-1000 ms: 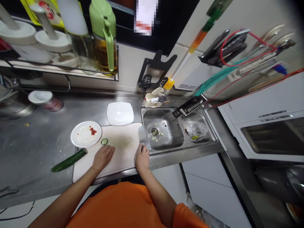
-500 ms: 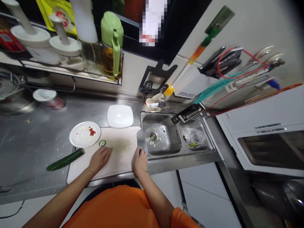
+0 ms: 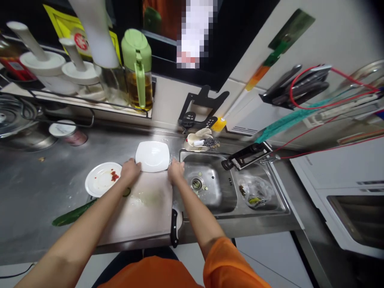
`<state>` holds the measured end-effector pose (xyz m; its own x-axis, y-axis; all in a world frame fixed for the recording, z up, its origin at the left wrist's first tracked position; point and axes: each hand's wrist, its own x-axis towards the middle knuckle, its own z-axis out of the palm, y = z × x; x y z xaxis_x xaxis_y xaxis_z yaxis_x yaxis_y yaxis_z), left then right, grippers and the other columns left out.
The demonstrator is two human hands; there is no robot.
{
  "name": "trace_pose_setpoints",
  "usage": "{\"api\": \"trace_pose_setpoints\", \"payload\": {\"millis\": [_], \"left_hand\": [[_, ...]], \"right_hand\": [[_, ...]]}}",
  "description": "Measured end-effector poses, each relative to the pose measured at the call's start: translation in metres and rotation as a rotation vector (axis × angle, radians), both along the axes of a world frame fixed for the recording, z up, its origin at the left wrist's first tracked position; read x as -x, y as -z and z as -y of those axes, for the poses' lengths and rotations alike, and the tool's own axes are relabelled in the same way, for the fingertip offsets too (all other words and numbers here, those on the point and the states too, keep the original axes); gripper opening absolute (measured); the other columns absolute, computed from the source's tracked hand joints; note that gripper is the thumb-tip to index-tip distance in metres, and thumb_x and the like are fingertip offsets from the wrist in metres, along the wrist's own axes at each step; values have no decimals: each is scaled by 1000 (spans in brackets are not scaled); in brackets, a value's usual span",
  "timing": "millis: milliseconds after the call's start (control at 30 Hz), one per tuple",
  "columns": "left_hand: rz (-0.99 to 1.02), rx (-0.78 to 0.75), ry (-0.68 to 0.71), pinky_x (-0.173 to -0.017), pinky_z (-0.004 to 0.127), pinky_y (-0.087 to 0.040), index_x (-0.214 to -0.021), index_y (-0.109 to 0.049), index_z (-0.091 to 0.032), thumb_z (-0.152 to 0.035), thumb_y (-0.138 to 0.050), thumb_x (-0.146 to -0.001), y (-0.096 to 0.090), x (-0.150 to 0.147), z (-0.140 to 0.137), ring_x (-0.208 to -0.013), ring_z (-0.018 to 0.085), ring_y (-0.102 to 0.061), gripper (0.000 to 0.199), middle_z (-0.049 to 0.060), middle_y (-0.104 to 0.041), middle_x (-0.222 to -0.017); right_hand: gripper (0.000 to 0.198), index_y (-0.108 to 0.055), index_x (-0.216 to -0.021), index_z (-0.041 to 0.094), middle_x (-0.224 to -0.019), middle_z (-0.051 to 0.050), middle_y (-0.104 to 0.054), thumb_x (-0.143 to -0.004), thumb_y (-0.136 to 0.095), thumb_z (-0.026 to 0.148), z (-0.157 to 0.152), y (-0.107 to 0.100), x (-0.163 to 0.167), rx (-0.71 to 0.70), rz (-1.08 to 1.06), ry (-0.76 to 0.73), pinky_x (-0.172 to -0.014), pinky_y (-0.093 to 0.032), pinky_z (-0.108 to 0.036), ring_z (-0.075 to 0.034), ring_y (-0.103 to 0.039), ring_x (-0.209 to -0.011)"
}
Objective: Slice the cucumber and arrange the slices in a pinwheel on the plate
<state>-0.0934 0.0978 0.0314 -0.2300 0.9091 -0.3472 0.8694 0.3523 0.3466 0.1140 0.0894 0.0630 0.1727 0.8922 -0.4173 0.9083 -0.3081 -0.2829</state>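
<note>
Now, knife (image 3: 174, 229) released, left hand (image 3: 131, 171) and right hand (image 3: 176, 172) flanking white plate (image 3: 152, 156), fingers' (image 3: 181, 165) hold unclear

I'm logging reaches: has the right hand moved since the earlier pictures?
Yes. The right hand has moved forward, from the near left corner of the sink toward its far left corner, by the square plate.

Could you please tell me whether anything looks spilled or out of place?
Yes: pale slices lie scattered in the sink, looking like stray scraps. The knife also lies by the right edge of the board, its handle near the front edge of the counter, so it might get knocked.
</note>
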Motion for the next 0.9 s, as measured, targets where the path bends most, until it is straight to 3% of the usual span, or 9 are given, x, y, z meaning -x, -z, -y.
{"api": "trace_pose_setpoints", "payload": {"millis": [100,233,433,667,900], "left_hand": [[-13,43,21,-78,37,-47,-105,-62,-6,-34,-44,-85,8,3,-11,-95,32,-64,39,22,-68,-99],[-20,57,30,-79,36,-47,-98,-66,-9,-31,-47,-83,12,6,-13,-95,31,-65,33,21,-70,-97],[-54,29,46,-77,37,-47,-99,-65,-11,-33,-45,-84,-4,4,1,-90,31,-65,33,19,-70,-92],[-26,8,78,-68,35,-45,-94,-61,-16,-37,-40,-87,-25,4,70,-84,30,-65,31,16,-70,-93],[37,65,89,-67,32,-43,-93,-58,-18,-35,-40,-88,-12,1,135,-82,26,-66,26,12,-70,-90]], "right_hand": [[33,-57,-117,14,-109,-13,-62,-89,-40,14,-22,7,8,43,-25,18,-88,-39,-35,-28,-43,-120],[36,-57,-119,13,-106,-14,-63,-86,-41,11,-29,13,11,62,-31,40,-86,-41,-36,-29,-45,-121],[39,-54,-123,18,-109,-11,-63,-86,-42,14,-16,5,3,50,-39,48,-89,-41,-38,-28,-44,-121],[33,-55,-117,18,-105,-12,-64,-86,-43,17,49,-14,-5,16,-19,22,-85,-40,-38,-29,-45,-116],[25,-60,-106,17,-99,-14,-65,-87,-44,18,108,-14,-6,74,64,-32,-84,-39,-40,-30,-46,-115]]}}
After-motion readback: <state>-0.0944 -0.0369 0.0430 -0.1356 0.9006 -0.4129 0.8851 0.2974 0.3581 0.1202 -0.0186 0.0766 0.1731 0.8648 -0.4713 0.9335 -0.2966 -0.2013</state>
